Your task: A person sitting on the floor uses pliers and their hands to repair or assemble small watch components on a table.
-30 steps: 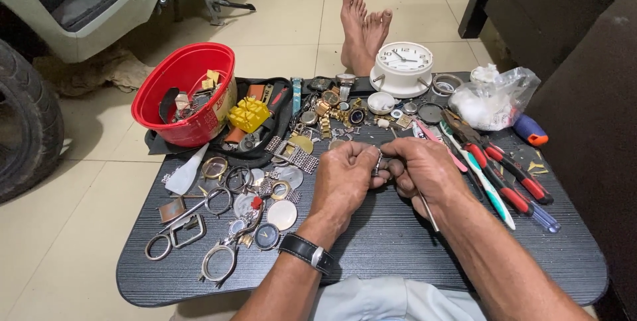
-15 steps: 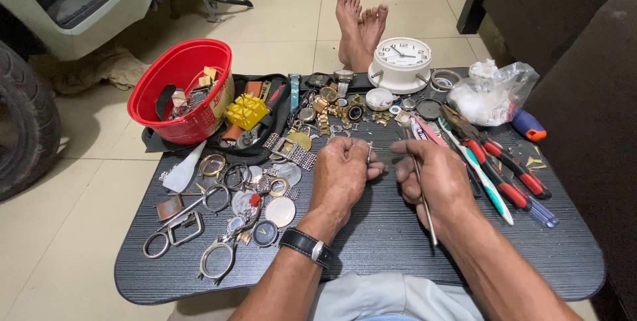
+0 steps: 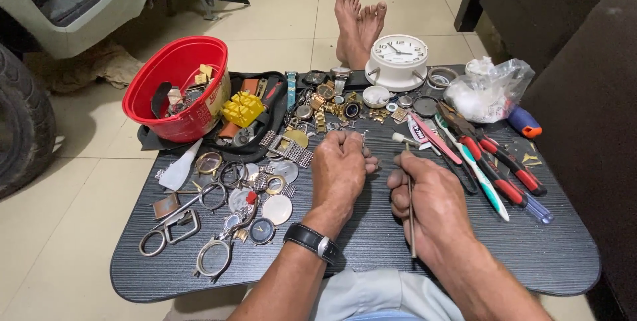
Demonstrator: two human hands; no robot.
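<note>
a red plastic bowl (image 3: pixel 174 99) of parts sits far left on the dark tray table (image 3: pixel 371 255), loose watch cases (image 3: pixel 262 230) beside it. the left hand (image 3: pixel 340 170) is curled shut, its contents hidden. the right hand (image 3: pixel 428 200) grips a thin metal tool (image 3: pixel 411 218). pliers (image 3: pixel 504 162) lie right.

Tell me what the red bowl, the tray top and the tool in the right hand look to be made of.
Red bowl: glossy plastic, by its even sheen. Tray top: black, matt, finely ribbed, probably plastic or laminate. Tool in the right hand: thin grey rod, likely metal, dull finish.
</note>
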